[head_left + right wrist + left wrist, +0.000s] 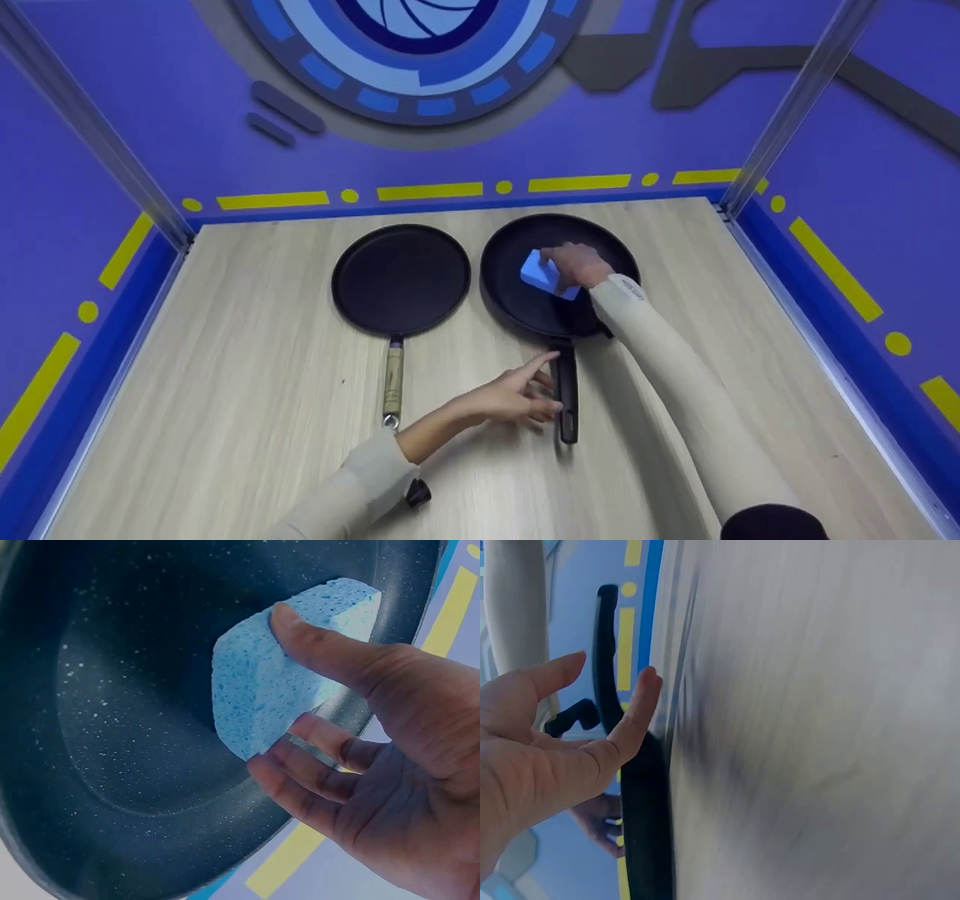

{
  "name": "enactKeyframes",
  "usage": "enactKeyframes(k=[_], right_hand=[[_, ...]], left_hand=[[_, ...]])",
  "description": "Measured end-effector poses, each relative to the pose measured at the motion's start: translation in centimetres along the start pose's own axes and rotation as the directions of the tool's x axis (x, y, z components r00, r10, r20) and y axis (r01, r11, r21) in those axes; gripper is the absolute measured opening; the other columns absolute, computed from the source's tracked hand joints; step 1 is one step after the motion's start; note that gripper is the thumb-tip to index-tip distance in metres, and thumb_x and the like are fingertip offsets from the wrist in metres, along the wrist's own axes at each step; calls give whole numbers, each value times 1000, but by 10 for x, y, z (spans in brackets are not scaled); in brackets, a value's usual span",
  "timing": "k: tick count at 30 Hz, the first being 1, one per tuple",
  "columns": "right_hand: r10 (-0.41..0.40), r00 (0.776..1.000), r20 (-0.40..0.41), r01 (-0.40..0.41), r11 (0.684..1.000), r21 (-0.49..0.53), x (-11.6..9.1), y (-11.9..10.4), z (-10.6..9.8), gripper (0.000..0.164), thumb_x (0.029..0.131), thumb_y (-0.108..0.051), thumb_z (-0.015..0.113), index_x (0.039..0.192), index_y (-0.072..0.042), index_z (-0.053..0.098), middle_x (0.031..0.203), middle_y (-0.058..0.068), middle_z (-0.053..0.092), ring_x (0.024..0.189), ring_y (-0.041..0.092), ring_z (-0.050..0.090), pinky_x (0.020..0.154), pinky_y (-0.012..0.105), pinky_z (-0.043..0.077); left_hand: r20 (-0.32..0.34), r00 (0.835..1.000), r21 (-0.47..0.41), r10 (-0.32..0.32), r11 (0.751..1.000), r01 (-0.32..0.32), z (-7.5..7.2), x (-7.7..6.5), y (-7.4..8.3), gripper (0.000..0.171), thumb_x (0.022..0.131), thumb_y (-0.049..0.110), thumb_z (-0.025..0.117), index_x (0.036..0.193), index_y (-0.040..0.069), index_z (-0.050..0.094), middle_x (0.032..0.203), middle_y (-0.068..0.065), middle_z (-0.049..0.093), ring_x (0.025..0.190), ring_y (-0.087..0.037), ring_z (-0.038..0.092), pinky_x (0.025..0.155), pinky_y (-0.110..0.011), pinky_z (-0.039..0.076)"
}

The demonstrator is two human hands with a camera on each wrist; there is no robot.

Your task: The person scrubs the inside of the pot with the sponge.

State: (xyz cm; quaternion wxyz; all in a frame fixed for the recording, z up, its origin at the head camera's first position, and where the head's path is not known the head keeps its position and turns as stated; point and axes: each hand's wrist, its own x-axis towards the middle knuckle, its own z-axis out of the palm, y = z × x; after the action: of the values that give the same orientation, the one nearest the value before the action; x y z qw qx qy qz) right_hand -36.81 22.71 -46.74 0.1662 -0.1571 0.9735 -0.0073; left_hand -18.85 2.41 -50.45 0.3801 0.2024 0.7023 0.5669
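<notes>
Two black pans lie side by side on the wooden table. My right hand (pixel 574 262) reaches into the right pan (pixel 517 304) and pinches a blue sponge (pixel 535 271) between thumb and fingers. In the right wrist view the sponge (pixel 240 682) sits tilted against the speckled pan floor (pixel 135 705), held by my right hand (pixel 271 694). My left hand (pixel 541 386) lies beside that pan's black handle (pixel 568 409), index finger stretched along it and not wrapped round it. The left wrist view shows the left hand (pixel 615 679) spread next to the handle (pixel 646 832).
The left pan (pixel 401 279) is flat, with a pale wooden handle (pixel 392 382) pointing toward me. Blue walls with yellow dashes (pixel 429 191) close the table on three sides. Metal posts (pixel 90 127) stand at the back corners.
</notes>
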Motion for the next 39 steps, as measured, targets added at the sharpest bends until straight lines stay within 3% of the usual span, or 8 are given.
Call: enactKeyframes(k=[8,12,19,23,28,31,36,39], right_hand=[[40,999,-16,-40,999,24,9,4,5,62,85,-14,85,140,-14,56,141,24,54,126,43,54,107,59,48],[36,999,-30,-35,999,22,6,4,8,62,84,-18,86,139,-13,57,139,24,55,126,43,55,107,58,48],[29,999,-24,-27,997,72,-1,7,11,62,87,-32,83,138,-10,55,137,24,56,127,44,53,106,59,47],[25,1000,0,-25,994,104,-7,12,14,65,88,-39,81,138,-9,53,132,23,57,124,44,55,104,60,48],[-10,1000,6,10,998,59,-15,14,18,66,87,-41,82,137,-9,53,123,22,61,117,43,59,101,60,50],[-40,999,-4,40,999,14,-19,11,18,65,86,-38,83,137,-10,54,123,22,60,116,42,60,99,60,51],[-116,991,-63,111,990,-84,-25,2,24,57,87,-27,83,135,-13,56,124,25,59,112,44,60,95,60,54],[-182,977,-112,168,978,-127,-30,-2,30,51,87,-17,82,132,-14,57,123,26,58,110,46,60,93,60,55]], left_hand=[[-31,1000,20,0,1000,1,12,13,3,87,94,13,75,163,26,23,148,-20,51,112,-22,69,87,-34,61],[-13,1000,-70,-19,997,18,15,15,3,90,94,6,73,164,26,20,145,-18,55,112,-23,68,86,-34,61],[40,998,-343,-47,938,58,18,21,0,99,93,-9,65,164,29,7,133,-17,64,110,-41,71,87,-43,63],[89,994,-390,-66,916,96,19,25,1,103,95,-11,62,164,33,-2,136,-18,63,113,-44,69,94,-48,60],[130,989,-417,-75,901,123,20,29,2,99,99,-9,55,164,35,-6,140,-24,60,116,-48,66,99,-53,57],[119,990,-436,-73,892,118,19,29,1,96,99,-9,54,163,35,-3,138,-24,62,117,-51,65,93,-49,60],[110,990,-478,-88,869,131,15,31,-1,97,97,-10,58,162,38,4,129,-17,69,116,-47,67,69,-33,62],[114,989,-496,-96,857,140,14,34,-2,96,96,-11,60,161,39,9,124,-16,71,116,-45,68,67,-31,62]])
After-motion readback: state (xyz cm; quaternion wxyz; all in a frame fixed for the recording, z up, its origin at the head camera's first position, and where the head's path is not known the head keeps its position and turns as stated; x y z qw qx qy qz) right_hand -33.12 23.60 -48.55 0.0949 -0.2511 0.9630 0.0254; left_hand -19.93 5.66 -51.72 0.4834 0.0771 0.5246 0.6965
